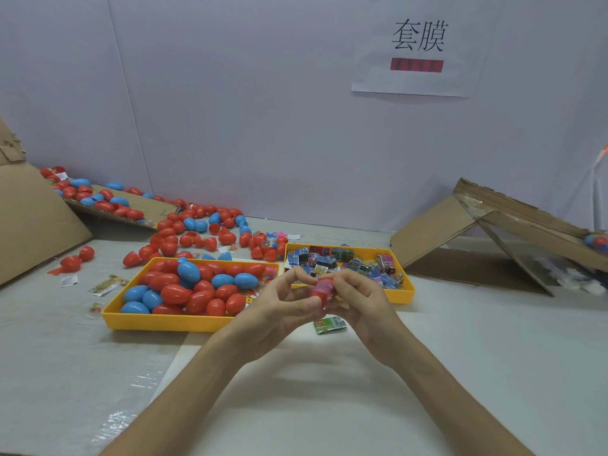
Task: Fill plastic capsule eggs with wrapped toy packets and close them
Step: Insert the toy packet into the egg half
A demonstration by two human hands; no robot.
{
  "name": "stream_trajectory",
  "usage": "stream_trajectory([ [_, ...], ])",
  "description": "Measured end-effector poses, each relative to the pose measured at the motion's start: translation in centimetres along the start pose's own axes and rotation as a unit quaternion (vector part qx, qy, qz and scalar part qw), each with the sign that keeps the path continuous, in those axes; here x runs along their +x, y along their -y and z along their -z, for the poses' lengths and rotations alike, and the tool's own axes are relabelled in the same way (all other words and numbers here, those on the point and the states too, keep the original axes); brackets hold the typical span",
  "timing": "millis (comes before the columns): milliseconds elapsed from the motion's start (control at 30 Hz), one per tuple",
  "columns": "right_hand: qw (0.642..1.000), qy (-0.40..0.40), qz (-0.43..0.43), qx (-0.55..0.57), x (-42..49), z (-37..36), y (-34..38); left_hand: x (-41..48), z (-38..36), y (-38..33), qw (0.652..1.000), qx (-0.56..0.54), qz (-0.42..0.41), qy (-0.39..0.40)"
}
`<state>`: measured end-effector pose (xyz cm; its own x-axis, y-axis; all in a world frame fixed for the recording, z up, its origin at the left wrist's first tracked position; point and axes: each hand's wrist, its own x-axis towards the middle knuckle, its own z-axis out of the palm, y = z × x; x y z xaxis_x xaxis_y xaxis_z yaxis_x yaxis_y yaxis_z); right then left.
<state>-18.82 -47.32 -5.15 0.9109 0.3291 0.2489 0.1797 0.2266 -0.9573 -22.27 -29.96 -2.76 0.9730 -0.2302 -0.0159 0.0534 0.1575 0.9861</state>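
Head view: both hands are up together over the table (460, 357). The left hand (279, 304) and right hand (358, 301) each have their fingers curled round one red egg (320, 292), held in the air between them, with the left thumb pressed on its side. I can't tell if the egg's seam is fully shut.

Right under them a green packet (330, 325) lies flat on the table, just off the near rim of the packet tray (406, 291). That yellow tray sits behind the right hand. The egg tray (164, 322) is just beside it to the left, heaped with red and blue eggs.

Bare table runs from both trays' near rims toward the camera, under the forearms. Loose eggs (197, 232) crowd the back left along the wall, and the cardboard ramp (437, 232) boxes in the right side.
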Motion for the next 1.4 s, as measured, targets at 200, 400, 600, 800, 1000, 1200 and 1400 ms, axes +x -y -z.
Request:
stream_trajectory([
  [200,0.999,-0.008,0.004,-0.032,0.0,0.1,0.0,0.4,0.3,0.4,1.0,0.027,-0.008,0.003],
  [400,0.999,0.022,0.011,0.028,0.1,0.3,0.0,0.3,0.2,0.3,0.998,0.064,-0.024,0.012],
  [600,1.0,0.011,0.019,0.002,0.0,0.1,-0.1,0.4,0.4,0.4,0.998,0.053,-0.025,0.007],
  [800,0.999,0.0,0.001,-0.042,0.0,-0.1,0.0,1.1,0.9,0.7,0.999,0.028,-0.019,0.03],
  [1000,0.999,0.027,-0.023,0.022,-0.1,0.3,0.4,1.3,1.4,1.0,0.994,-0.01,-0.021,0.108],
  [1200,0.999,0.023,-0.015,0.034,-0.1,0.2,0.6,1.4,1.6,1.1,0.991,-0.003,-0.029,0.129],
  [1400,1.0,0.011,-0.012,0.026,-0.1,-0.1,0.3,1.5,1.7,0.9,0.991,-0.075,-0.025,0.11],
])
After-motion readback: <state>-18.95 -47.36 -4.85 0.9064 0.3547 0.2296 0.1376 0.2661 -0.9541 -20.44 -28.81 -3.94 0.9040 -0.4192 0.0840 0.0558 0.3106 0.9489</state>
